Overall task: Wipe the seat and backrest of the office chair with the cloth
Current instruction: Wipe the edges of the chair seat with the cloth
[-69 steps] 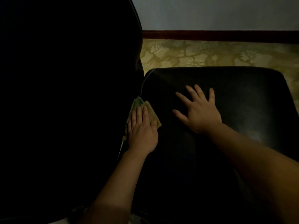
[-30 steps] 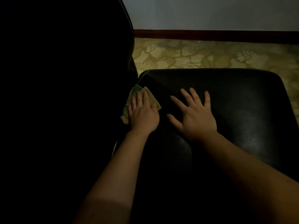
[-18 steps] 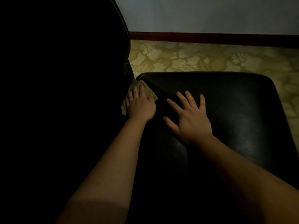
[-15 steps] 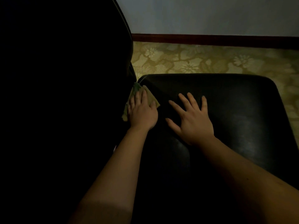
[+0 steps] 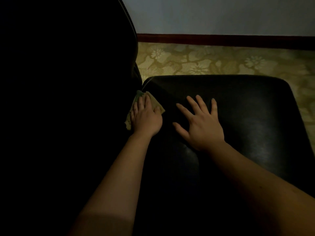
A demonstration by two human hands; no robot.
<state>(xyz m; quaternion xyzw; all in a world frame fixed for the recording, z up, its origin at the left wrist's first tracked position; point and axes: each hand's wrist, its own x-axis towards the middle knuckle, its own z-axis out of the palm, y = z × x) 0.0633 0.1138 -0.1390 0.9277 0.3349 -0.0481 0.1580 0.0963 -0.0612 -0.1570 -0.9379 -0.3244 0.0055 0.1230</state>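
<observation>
Cloth: a folded, yellowish-green cloth (image 5: 157, 105) lies at the seat's back corner, in the crease where the seat meets the backrest. Most of it is under our left hand.
Left hand: our left hand (image 5: 146, 117) lies flat on the cloth with fingers straight and close together. It presses down and does not curl round the cloth.
Seat: the seat (image 5: 247, 108) is black and glossy, with faint sheen toward its front.
Backrest: the backrest (image 5: 68, 99) rises from the seat's back edge. It is too dark for us to tell how its surface looks.
Right hand: our right hand (image 5: 202, 126) is spread flat on the seat with fingers splayed, near the left hand and toward the seat's middle. It holds nothing.
Step in hand: we judge that we are wiping along the crease at the seat's back edge.
Doing it well: we should keep the palm flat and the pressure even, so the cloth stays folded beneath the fingers. Overlapping strokes from the crease toward the seat's front would cover it best. The right hand should brace the chair against swivelling, then lift clear of the cloth's path.
Risk: the loose cloth edge by the wrist may bunch in the crease.
Left to do: both surfaces look unfinished, 1 barely reached.
Beyond the seat: floral floor (image 5: 204, 60), dark skirting (image 5: 221, 40) and pale wall (image 5: 221, 14).
</observation>
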